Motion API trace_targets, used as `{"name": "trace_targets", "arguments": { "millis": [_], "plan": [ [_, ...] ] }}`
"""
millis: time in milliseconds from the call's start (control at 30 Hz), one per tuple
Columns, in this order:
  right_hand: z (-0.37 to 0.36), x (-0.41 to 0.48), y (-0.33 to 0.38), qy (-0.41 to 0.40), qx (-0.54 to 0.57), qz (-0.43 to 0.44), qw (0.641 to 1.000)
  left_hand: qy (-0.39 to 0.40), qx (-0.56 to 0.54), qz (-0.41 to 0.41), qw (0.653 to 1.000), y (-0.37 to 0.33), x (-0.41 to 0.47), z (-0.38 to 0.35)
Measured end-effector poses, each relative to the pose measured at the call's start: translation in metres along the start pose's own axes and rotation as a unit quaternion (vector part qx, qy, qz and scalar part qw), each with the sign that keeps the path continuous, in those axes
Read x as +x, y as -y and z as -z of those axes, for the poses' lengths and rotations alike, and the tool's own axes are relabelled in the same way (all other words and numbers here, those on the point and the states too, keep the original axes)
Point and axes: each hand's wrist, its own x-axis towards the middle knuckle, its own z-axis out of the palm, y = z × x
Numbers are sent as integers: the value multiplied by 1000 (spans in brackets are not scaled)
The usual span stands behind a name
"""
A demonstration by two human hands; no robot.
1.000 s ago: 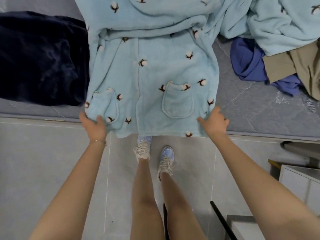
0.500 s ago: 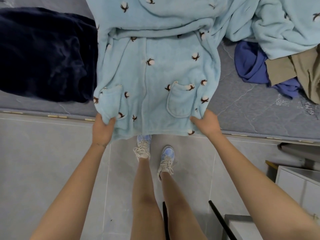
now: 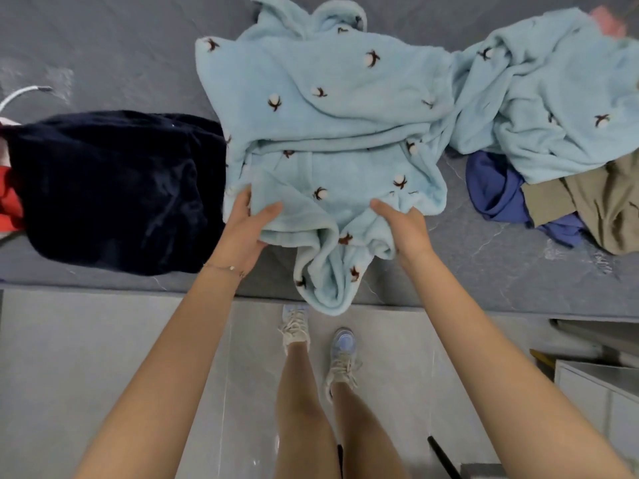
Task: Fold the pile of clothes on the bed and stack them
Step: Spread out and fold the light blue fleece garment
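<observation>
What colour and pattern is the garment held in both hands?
The garment is light blue, dotted with small white-and-brown cotton-flower motifs; head view.

Fingers of left hand (image 3: pixel 243 233) and right hand (image 3: pixel 403 228) mostly hidden in robe (image 3: pixel 328 108) folds. Red garment (image 3: pixel 8 205), white cable (image 3: pixel 20 95): cut by L edge; khaki garment (image 3: pixel 594 202) by R edge. Pink item (image 3: pixel 608 20), top R: blurred, unidentifiable. Blue garment (image 3: pixel 491 188) partly covered.
</observation>
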Motion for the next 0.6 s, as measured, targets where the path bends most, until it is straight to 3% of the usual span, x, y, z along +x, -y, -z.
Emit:
{"name": "trace_targets", "arguments": {
  "millis": [167,367,600],
  "plan": [
    [-19,19,44,29,70,-12,997,24,-79,8,997,-40,38,-16],
    [-28,51,100,-64,142,27,987,1,-236,27,971,-74,84,-19],
    [-32,117,157,-100,162,37,981,-50,-254,-31,965,-114,132,-27]
  ]
}}
